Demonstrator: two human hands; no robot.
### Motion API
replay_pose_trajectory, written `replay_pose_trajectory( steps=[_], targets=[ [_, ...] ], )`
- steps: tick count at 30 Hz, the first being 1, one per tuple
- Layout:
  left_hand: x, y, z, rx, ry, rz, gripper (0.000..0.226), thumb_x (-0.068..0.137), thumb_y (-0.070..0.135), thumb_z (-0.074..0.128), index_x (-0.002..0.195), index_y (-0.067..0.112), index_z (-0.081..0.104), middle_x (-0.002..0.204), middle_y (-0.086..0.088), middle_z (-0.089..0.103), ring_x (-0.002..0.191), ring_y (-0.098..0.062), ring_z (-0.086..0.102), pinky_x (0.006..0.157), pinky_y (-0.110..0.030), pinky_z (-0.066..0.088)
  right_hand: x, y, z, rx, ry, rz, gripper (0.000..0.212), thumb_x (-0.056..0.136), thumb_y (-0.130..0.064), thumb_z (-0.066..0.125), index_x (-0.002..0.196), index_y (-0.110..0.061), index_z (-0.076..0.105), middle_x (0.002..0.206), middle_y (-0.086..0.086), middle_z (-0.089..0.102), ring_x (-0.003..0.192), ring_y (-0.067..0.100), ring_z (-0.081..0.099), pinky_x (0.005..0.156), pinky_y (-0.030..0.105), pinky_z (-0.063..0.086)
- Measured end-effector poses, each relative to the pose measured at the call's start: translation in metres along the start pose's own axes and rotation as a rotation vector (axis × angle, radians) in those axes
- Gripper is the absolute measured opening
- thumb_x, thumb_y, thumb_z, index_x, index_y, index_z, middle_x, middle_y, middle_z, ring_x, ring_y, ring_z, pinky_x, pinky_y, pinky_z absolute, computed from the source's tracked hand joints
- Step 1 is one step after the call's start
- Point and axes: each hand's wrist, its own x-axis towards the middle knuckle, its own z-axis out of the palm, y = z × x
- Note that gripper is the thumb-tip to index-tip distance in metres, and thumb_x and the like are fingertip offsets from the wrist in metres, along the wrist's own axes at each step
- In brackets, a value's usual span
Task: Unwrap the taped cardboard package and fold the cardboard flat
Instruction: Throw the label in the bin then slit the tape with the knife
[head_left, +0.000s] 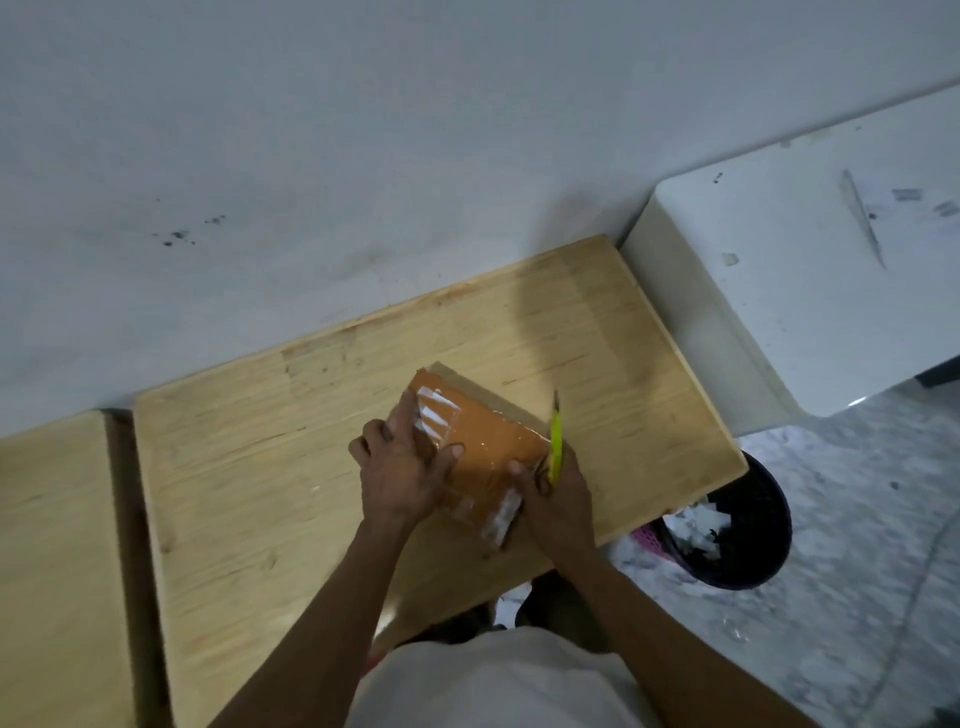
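a person works at a pale wooden table (260, 467) set against a white wall (363, 156), both bare forearms reaching forward from the bottom of the frame. a flat cardboard package (485, 447), wrapped in glossy brown tape that catches the light in white streaks, lies on the tabletop near its right end, turned at an angle to the table's edges, with a strip of plain cardboard showing along its far side. the left hand (402, 467) lies flat on the package's left part, fingers spread and pressing down on the taped surface, the thumb stretched toward the middle. the right hand (556, 493) is closed around a yellow-green cutter (556, 447), gripping its handle at the package's right edge; the tool points away from the person, its dark tip running along that edge, though motion blur hides whether the blade touches the tape. the right thumb rests against the package's near right part. a second wooden table (52, 545) stands to the left, separated by a narrow dark gap. to the right sits a white table (831, 249) marked with dark scuffs. on the mottled floor (857, 623) just beyond the table's right corner stands a black mesh bin (753, 545) holding white scraps, with something pink beside it.
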Motion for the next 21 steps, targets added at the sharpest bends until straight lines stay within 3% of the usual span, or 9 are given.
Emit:
replay_pose_trajectory(
  steps=[2, 8, 14, 16, 21],
  targets=[
    [-0.011, 0.003, 0.003, -0.006, 0.047, -0.062, 0.097, 0.08, 0.067, 0.063, 0.156, 0.034, 0.012, 0.133, -0.018, 0.037, 0.122, -0.035, 0.03, 0.092, -0.04, 0.026, 0.016, -0.005, -0.009, -0.027, -0.088, -0.045, 0.049, 0.088, -0.042, 0.069, 0.131, -0.027, 0.051, 0.105, -0.013, 0.067, 0.094, 0.003, 0.065, 0.083, 0.032, 0.057],
    [-0.036, 0.028, 0.031, -0.142, 0.108, -0.323, 0.099, 0.081, 0.053, 0.072, 0.155, 0.033, 0.01, 0.138, -0.024, 0.034, 0.126, -0.039, 0.028, 0.102, -0.046, 0.022, 0.074, -0.022, -0.031, -0.148, -0.32, -0.123, 0.055, 0.087, -0.041, 0.07, 0.137, -0.03, 0.05, 0.113, -0.007, 0.069, 0.104, 0.011, 0.066, 0.091, 0.038, 0.057],
    [-0.049, 0.056, 0.055, -0.206, 0.145, -0.524, 0.098, 0.079, 0.049, 0.075, 0.153, 0.033, 0.012, 0.14, -0.021, 0.039, 0.125, -0.039, 0.031, 0.105, -0.046, 0.021, 0.111, -0.035, -0.044, -0.245, -0.485, -0.177, 0.06, 0.089, -0.033, 0.071, 0.144, -0.028, 0.046, 0.12, -0.004, 0.062, 0.109, 0.014, 0.058, 0.089, 0.025, 0.047],
    [-0.054, 0.062, 0.059, -0.222, 0.154, -0.583, 0.098, 0.08, 0.05, 0.074, 0.153, 0.034, 0.01, 0.141, -0.022, 0.037, 0.126, -0.04, 0.03, 0.105, -0.047, 0.022, 0.118, -0.039, -0.044, -0.271, -0.537, -0.199, 0.059, 0.09, -0.032, 0.07, 0.144, -0.028, 0.046, 0.115, -0.002, 0.062, 0.105, 0.016, 0.058, 0.085, 0.024, 0.045],
    [-0.065, 0.072, 0.056, -0.203, 0.162, -0.642, 0.1, 0.082, 0.057, 0.068, 0.154, 0.037, 0.003, 0.142, -0.025, 0.029, 0.128, -0.046, 0.028, 0.108, -0.057, 0.031, 0.121, -0.039, -0.042, -0.34, -0.565, -0.271, 0.061, 0.092, -0.037, 0.065, 0.148, -0.03, 0.04, 0.115, -0.002, 0.061, 0.108, 0.02, 0.058, 0.09, 0.028, 0.046]
  ],
)
